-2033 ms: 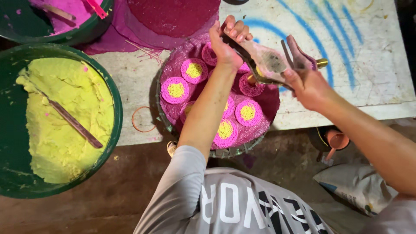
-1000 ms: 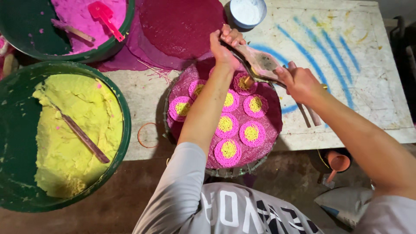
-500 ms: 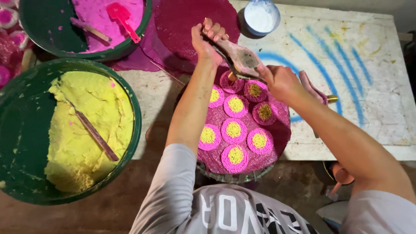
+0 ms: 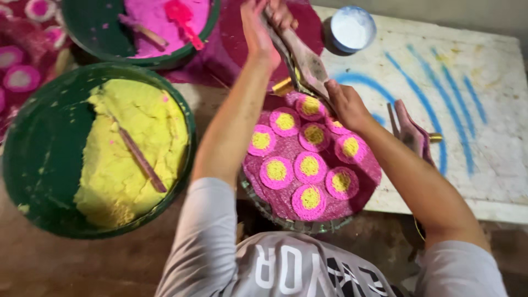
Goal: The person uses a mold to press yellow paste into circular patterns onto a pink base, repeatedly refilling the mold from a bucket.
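While both hands close on it, the long wooden press tool [image 4: 304, 60] hangs over the far edge of the round tray [image 4: 308, 224], its long axis running from upper left, away from the person, down and right toward them.
- Left hand [image 4: 258, 30]: grip wrapped around the tool's far end, arm reaching across the tray.
- Right hand [image 4: 345, 104]: grip clamped on the tool's near end, just above the tray.
- A brass-coloured fitting [image 4: 284, 86] shows below the tool's middle.
- Tray contents: a bed of magenta powder carrying pink discs with yellow centres [image 4: 309, 165], set close together.
- Second tool [image 4: 411, 132], similar in shape, lies just right of the tray.
- Desk [image 4: 484, 154]: whitish stone slab, worn, marked with curved blue lines; magenta staining at its far left part.
- Small blue bowl of white powder [image 4: 352, 28] stands at the far side.
- Large green basin [image 4: 49, 165] at left holds yellow powder and a wooden stick [image 4: 140, 159].
- Second green basin [image 4: 104, 38], farther off, holds pink powder and a red scoop [image 4: 184, 22].
- Floor: brown, bare, dusty.
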